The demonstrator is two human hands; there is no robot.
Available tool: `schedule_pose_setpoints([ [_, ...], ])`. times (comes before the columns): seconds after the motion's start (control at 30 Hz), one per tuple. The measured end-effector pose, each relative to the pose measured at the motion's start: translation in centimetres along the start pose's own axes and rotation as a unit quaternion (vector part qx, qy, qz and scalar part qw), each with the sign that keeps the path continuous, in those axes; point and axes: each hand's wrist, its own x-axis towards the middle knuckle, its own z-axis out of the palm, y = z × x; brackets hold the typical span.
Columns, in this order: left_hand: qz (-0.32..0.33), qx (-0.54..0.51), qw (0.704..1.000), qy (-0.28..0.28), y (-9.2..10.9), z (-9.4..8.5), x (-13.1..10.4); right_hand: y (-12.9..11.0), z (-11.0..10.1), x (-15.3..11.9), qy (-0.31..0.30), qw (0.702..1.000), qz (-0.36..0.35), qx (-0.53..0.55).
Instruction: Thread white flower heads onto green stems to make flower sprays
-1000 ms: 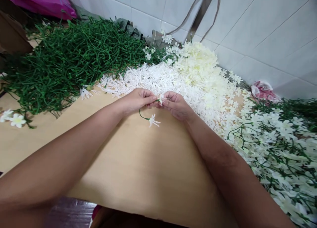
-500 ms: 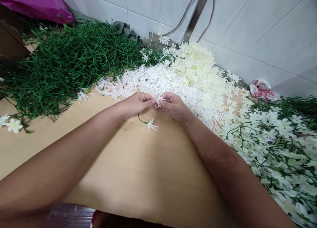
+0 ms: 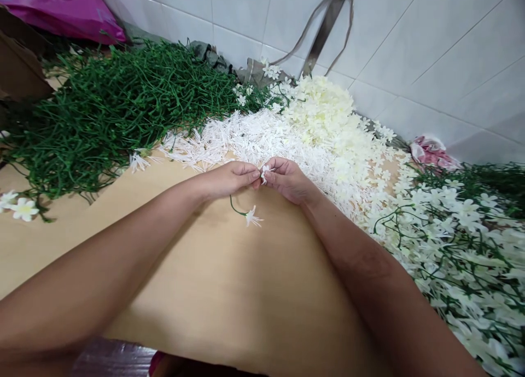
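My left hand (image 3: 235, 177) pinches a green artificial flower stem (image 3: 235, 208), most of it hidden by the fingers. One branch hangs below the hand and ends in a white flower piece (image 3: 253, 217) with thin spiky strands. Fingertip to fingertip with it, my right hand (image 3: 287, 179) is closed on a small white flower piece (image 3: 266, 172) at the stem's upper end. Whether that piece sits fully on the stem cannot be made out. Just beyond both hands lies a heap of white spiky flower pieces (image 3: 262, 134).
Green stems (image 3: 135, 93) are piled at the left. Pale yellow blossoms (image 3: 324, 106) lie heaped at the back, and assembled white flowers (image 3: 459, 257) spread along the right. Brown board (image 3: 229, 289) lies under my arms. A tiled wall (image 3: 389, 43) rises behind, with a metal bar (image 3: 327, 30) against it.
The view has shifted slightly, so both hands and the hanging branch appear a little lower. The fingers keep the same pinch on the stem and flower piece.
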Motion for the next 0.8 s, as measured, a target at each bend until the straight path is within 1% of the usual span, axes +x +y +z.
schedule_pose_setpoints([
  [0.13, 0.014, -0.013, 0.999, 0.025, -0.4, 0.4, 0.3, 0.2, 0.1, 0.0, 0.021, 1.0, 0.003, 0.001],
  [0.33, 0.028, -0.021, 0.999, 0.042, -0.8, 0.6, 0.5, 0.7, 0.1, 0.1, 0.002, 0.999, -0.025, -0.026],
  [0.5, 0.037, -0.019, 0.998, 0.052, -0.9, 0.9, 0.5, 0.9, 0.2, 0.2, 0.021, 0.999, -0.025, -0.033],
  [0.63, 0.035, -0.045, 0.997, 0.054, -0.9, 1.1, 0.5, 1.1, 0.3, 0.3, 0.038, 0.999, -0.013, -0.029],
  [0.73, 0.038, -0.099, 0.994, 0.038, -1.1, 1.0, 0.8, 0.5, 0.4, 0.5, 0.052, 0.998, 0.003, -0.028],
  [0.8, 0.046, -0.138, 0.989, 0.029, -1.2, 0.7, 1.0, -1.1, 0.2, 0.2, 0.057, 0.997, -0.002, -0.054],
])
